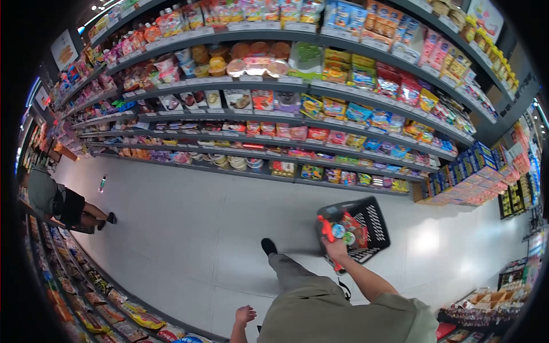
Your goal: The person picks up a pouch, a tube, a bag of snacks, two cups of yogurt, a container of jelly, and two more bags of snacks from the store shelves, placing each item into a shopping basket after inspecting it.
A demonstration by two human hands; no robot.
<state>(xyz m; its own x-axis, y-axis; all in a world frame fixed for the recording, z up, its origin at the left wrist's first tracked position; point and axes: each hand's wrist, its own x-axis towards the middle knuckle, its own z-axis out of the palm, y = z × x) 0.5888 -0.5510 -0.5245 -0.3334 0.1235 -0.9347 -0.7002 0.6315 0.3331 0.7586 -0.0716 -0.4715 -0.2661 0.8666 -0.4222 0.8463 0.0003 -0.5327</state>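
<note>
My right hand [335, 249] is closed round the red handle of a black shopping basket [374, 220], which hangs beside my right leg. Inside the basket lie a red packet [355, 230] and small round-lidded tubs, one with a blue and white lid [338, 231]. Part of the handle is hidden under my fingers. My left hand [246, 314] hangs at my left side over the floor, with its fingers loosely curved and nothing visible in them. The packaged goods of the lower left shelf are nearest to it.
Long shelves of packaged snacks [274, 100] curve across the front. Stacked blue boxes [466, 171] stand at the right. Another person [51, 197] is at the left by the near shelf [103, 297]. A small bottle-like shape [102, 183] shows on the pale floor [189, 228].
</note>
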